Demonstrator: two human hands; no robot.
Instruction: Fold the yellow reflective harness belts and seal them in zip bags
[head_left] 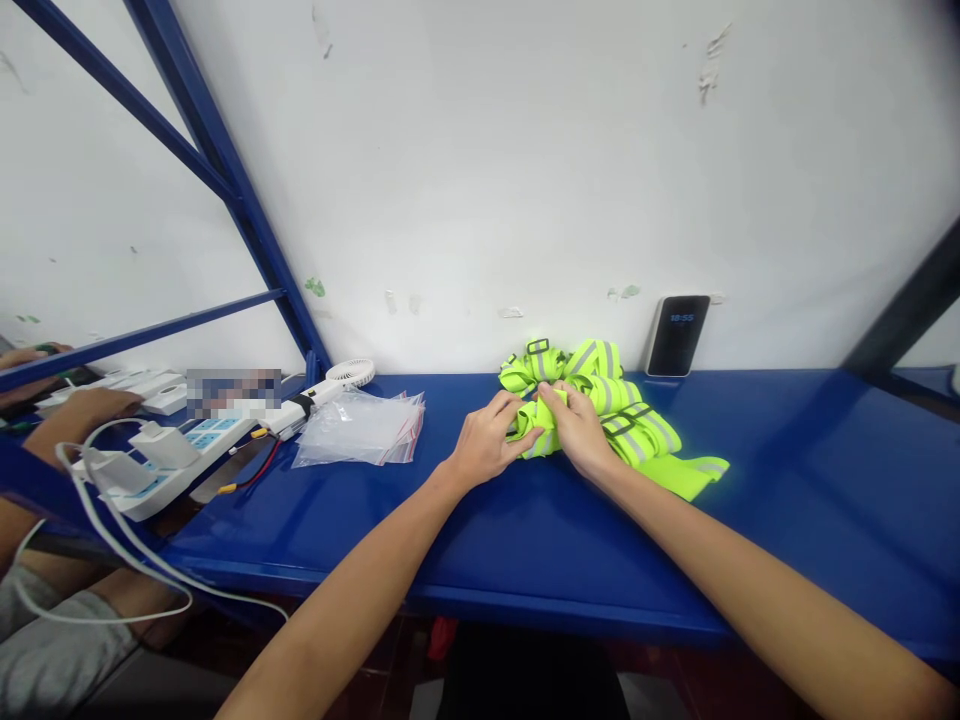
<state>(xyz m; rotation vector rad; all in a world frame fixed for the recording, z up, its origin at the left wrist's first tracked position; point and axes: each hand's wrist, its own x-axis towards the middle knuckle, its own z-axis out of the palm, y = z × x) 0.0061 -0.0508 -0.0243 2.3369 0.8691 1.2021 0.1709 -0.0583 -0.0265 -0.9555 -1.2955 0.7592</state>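
Observation:
A tangle of neon-yellow reflective straps with grey stripes and black buckles lies on the blue table. At its near left part, my left hand curls its fingers and thumb around a bunched piece of strap. My right hand pinches the same bunch from the right, thumb and fingers close together. The two hands nearly meet there. A black buckle shows on top of the heap behind them. One loose strap end trails out to the right.
Clear zip bags lie left of my hands, beside a white handheld fan. A power strip with plugs and cables is farther left. A phone leans on the wall. Another person's hand shows beyond a blue frame post.

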